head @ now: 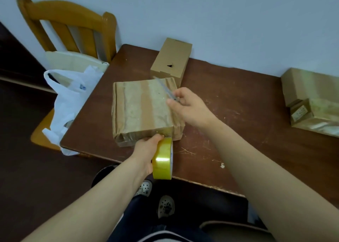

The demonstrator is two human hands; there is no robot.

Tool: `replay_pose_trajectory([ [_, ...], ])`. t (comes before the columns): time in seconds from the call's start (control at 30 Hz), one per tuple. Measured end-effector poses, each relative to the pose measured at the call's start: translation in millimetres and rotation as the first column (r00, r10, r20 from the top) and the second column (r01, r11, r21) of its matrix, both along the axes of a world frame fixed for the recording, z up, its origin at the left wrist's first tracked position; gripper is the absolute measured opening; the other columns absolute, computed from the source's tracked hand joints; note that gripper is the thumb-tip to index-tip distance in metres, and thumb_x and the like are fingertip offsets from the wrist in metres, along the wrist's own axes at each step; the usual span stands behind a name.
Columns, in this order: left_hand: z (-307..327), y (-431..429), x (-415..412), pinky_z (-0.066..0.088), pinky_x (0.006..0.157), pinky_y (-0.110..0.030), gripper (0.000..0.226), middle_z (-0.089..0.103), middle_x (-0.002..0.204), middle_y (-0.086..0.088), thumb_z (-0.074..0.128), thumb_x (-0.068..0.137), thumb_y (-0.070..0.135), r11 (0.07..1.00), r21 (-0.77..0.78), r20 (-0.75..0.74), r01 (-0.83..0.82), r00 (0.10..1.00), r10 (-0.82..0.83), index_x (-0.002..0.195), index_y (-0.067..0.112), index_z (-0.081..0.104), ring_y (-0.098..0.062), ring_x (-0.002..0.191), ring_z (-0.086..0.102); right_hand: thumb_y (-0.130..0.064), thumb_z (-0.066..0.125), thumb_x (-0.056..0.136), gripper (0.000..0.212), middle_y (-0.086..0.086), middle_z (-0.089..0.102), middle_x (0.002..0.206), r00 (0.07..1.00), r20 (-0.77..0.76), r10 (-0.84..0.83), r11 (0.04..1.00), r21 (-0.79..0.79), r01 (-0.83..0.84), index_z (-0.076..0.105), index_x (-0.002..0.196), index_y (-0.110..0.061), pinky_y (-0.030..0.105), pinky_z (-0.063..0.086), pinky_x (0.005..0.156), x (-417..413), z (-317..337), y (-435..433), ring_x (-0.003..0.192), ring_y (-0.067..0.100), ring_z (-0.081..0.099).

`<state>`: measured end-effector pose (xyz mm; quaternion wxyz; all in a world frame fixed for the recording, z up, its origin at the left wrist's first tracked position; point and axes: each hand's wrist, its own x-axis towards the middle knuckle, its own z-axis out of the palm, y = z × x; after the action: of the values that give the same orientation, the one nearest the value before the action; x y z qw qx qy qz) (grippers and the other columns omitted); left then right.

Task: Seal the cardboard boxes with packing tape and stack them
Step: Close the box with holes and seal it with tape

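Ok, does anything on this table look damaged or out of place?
Yes. The small box at the back has a dark triangular hole in its side, like a tear. The big box in the middle looks crumpled along its right edge. The table is scratched, with a whitish blob near its front edge.

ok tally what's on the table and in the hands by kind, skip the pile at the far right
cardboard boxes: 2, the taped box and the plain box behind it
tape rolls: 1, the yellow roll in the left hand
thin clear item: 1, in the right hand, too blurred to name
total: 4
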<state>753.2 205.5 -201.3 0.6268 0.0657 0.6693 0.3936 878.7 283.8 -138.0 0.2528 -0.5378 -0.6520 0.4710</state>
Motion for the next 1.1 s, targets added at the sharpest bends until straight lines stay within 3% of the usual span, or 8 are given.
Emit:
replay_pose_trajectory([
  [0.1, 0.8, -2.0, 1.1, 0.054, 0.053, -0.031, 0.016, 0.069, 0.076, -0.011, 0.072, 0.082, 0.015, 1.000, 0.021, 0.018, 0.001, 1.000, -0.001, 0.093, 0.006, 0.065, -0.022, 0.056, 0.065, -0.047, 0.077, 0.074, 0.054, -0.010, 0.050, 0.082, 0.902, 0.333, 0.276, 0.959, -0.035, -0.281, 0.049, 0.111, -0.020, 0.025, 0.042, 0.058, -18.9, -2.8, 4.7, 0.076, 0.011, 0.053],
  [0.2, -0.1, -1.5, 3.0, 0.056, 0.065, -0.035, 0.025, 0.071, 0.088, -0.013, 0.073, 0.080, 0.015, 0.998, 0.055, 0.034, -0.026, 0.999, 0.024, 0.101, 0.005, 0.063, -0.024, 0.069, 0.067, -0.050, 0.083, 0.064, 0.067, -0.015, 0.043, 0.078, 0.830, 0.483, 0.279, 0.953, -0.034, -0.301, 0.047, 0.113, -0.024, 0.029, 0.035, 0.058, -23.3, -11.8, 6.6, 0.080, 0.012, 0.050],
  [0.47, -3.2, -26.1, 22.1, 0.049, 0.065, -0.033, 0.007, 0.064, 0.078, -0.005, 0.061, 0.091, 0.017, 0.994, 0.110, -0.035, 0.028, 0.999, -0.024, 0.085, 0.018, 0.065, -0.019, 0.070, 0.059, -0.052, 0.081, 0.067, 0.070, -0.006, 0.055, 0.095, 0.830, 0.476, 0.291, 0.950, -0.042, -0.309, 0.044, 0.120, -0.026, 0.037, 0.050, 0.078, -23.6, -18.4, 8.5, 0.096, 0.020, 0.057],
  [0.57, -2.3, -23.2, 22.9, 0.046, 0.064, -0.031, 0.013, 0.061, 0.073, 0.001, 0.057, 0.094, 0.017, 0.991, 0.131, -0.069, 0.039, 0.997, -0.030, 0.081, 0.020, 0.060, -0.015, 0.066, 0.055, -0.055, 0.077, 0.070, 0.065, -0.009, 0.051, 0.085, 0.827, 0.488, 0.279, 0.951, -0.024, -0.307, 0.046, 0.120, -0.026, 0.034, 0.047, 0.071, -24.8, -15.2, 8.0, 0.088, 0.018, 0.056],
  [0.7, -1.8, -24.4, 21.5, 0.041, 0.074, -0.036, 0.017, 0.057, 0.077, 0.003, 0.061, 0.092, 0.026, 0.982, 0.161, -0.117, 0.095, 0.990, -0.076, 0.077, 0.022, 0.056, -0.016, 0.076, 0.050, -0.043, 0.048, 0.098, 0.032, -0.015, 0.051, 0.076, 0.959, 0.175, 0.223, 0.969, 0.068, -0.238, 0.055, 0.125, -0.028, 0.033, 0.048, 0.079, -13.0, 0.0, 0.6, 0.077, 0.008, 0.053],
  [0.83, 0.0, -22.1, 17.5, 0.041, 0.070, -0.033, 0.017, 0.057, 0.077, 0.002, 0.060, 0.092, 0.019, 0.980, 0.165, -0.112, 0.112, 0.989, -0.095, 0.076, 0.023, 0.058, -0.015, 0.073, 0.049, -0.024, 0.043, 0.102, 0.024, -0.014, 0.053, 0.064, 0.949, 0.126, 0.290, 0.948, 0.096, -0.303, 0.061, 0.117, -0.029, 0.023, 0.048, 0.065, 13.6, 21.5, -19.4, 0.059, -0.002, 0.050],
  [0.93, 0.0, -21.6, 17.0, 0.040, 0.065, -0.031, 0.018, 0.056, 0.076, 0.001, 0.059, 0.092, 0.017, 0.979, 0.166, -0.116, 0.117, 0.988, -0.099, 0.075, 0.022, 0.059, -0.015, 0.070, 0.048, -0.021, 0.040, 0.102, 0.025, -0.023, 0.058, 0.060, 0.874, 0.320, 0.366, 0.911, 0.069, -0.406, 0.052, 0.087, -0.038, 0.020, 0.042, 0.055, 32.9, 31.9, -33.5, 0.053, -0.006, 0.052],
  [1.1, 2.4, -23.2, 16.4, 0.044, 0.073, -0.036, 0.017, 0.060, 0.082, -0.002, 0.061, 0.092, 0.017, 0.979, 0.176, -0.110, 0.106, 0.990, -0.087, 0.075, 0.020, 0.061, -0.021, 0.078, 0.052, -0.041, 0.027, 0.104, 0.025, -0.008, 0.046, 0.066, 0.593, 0.740, 0.317, 0.870, 0.021, -0.492, 0.044, 0.089, -0.031, 0.033, 0.042, 0.058, 36.4, 20.4, -41.4, 0.066, 0.013, 0.050],
])
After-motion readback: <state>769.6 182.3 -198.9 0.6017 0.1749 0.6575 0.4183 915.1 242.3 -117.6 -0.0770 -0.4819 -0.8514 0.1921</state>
